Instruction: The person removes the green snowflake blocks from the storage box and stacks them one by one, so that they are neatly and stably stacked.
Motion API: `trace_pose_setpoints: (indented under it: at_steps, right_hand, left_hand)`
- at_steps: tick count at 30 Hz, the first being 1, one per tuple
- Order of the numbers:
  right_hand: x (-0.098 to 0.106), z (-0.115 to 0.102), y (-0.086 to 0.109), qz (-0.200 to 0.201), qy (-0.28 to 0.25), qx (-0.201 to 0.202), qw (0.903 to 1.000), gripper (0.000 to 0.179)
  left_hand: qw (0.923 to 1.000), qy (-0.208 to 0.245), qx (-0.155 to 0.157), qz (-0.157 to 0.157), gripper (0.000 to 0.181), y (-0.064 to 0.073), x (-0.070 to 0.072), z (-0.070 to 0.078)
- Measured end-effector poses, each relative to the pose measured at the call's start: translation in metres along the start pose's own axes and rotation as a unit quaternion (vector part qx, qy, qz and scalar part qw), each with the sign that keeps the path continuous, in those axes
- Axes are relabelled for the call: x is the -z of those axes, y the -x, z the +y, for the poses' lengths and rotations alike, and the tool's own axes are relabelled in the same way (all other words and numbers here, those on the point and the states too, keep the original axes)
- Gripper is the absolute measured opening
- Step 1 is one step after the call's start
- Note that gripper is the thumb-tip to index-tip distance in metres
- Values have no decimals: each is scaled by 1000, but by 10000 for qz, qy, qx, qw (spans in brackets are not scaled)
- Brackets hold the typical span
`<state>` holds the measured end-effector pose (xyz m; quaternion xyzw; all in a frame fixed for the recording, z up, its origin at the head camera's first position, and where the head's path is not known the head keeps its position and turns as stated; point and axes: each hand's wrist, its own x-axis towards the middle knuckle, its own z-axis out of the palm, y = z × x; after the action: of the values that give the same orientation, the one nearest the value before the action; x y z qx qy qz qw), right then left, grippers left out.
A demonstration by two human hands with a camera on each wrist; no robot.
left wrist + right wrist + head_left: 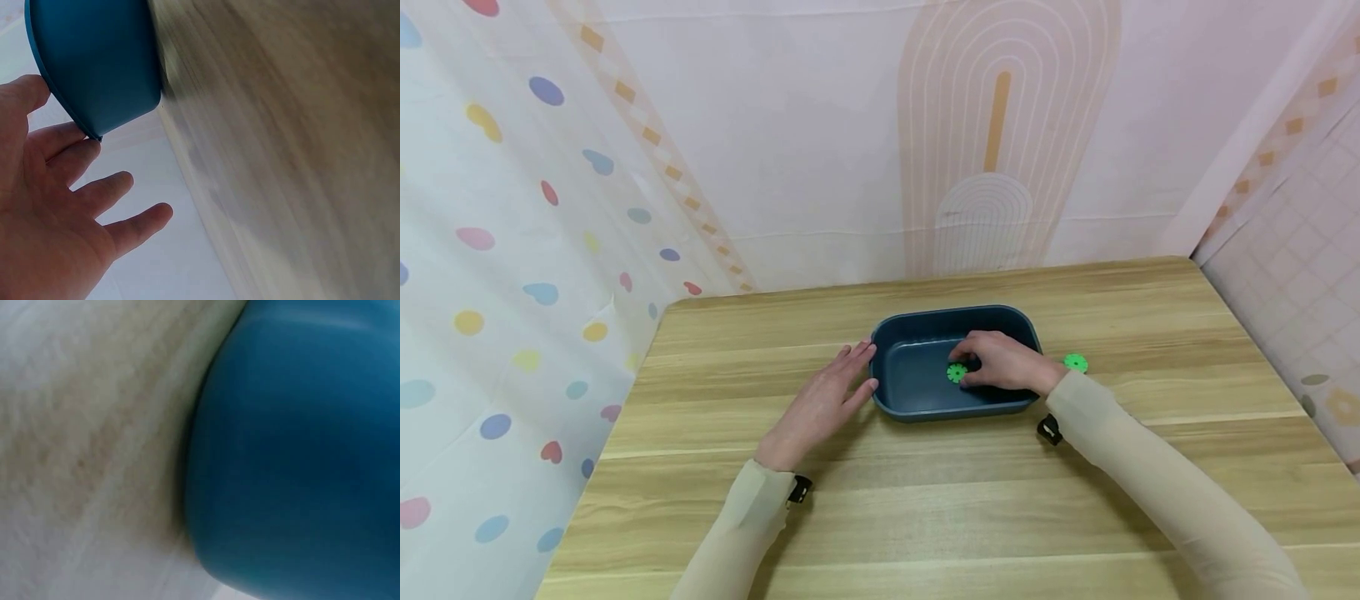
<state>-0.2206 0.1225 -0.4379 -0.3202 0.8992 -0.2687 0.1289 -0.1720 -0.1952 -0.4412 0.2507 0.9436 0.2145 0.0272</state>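
A dark blue rectangular tub (pixel 917 414) stands on the table. The fingertips of my left hand (pixel 820 407) touch its left rim, fingers spread and fairly straight; the left wrist view shows thumb and fingertips against the edge of the tub (pixel 103 62). My right hand (pixel 1006 362) reaches inside over the right side, its thumb and forefinger curled at the edges of a green notched disc (pixel 957 372) low in the tub. A second green notched disc (pixel 1076 362) lies on the table just right of the tub, beside the right wrist. The right wrist view shows only the tub's outer wall (pixel 300 456) and wood.
The wood-grain table (pixel 910 508) runs to a patterned curtain (pixel 820 150) at the back. Another curtain with coloured dots (pixel 512 333) hangs on the left. Black straps (pixel 1049 430) show at both wrists.
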Motion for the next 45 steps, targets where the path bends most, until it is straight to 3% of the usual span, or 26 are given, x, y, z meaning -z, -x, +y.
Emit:
trace_pose_setpoints:
  at_steps: [33, 41, 45]
  right_hand:
    - [-5, -1, -3, -72, 669, 120, 9977, 21]
    - [5, -2, 3, -536, 604, 191, 9965, 35]
    - [6, 1, 3, -572, 612, 383, 9958, 34]
  left_hand:
    - [9999, 136, 9, 23, 60, 0, -1, 1]
    - [9999, 147, 0, 28, 59, 0, -1, 1]
    - [9999, 127, 16, 21, 59, 1, -1, 0]
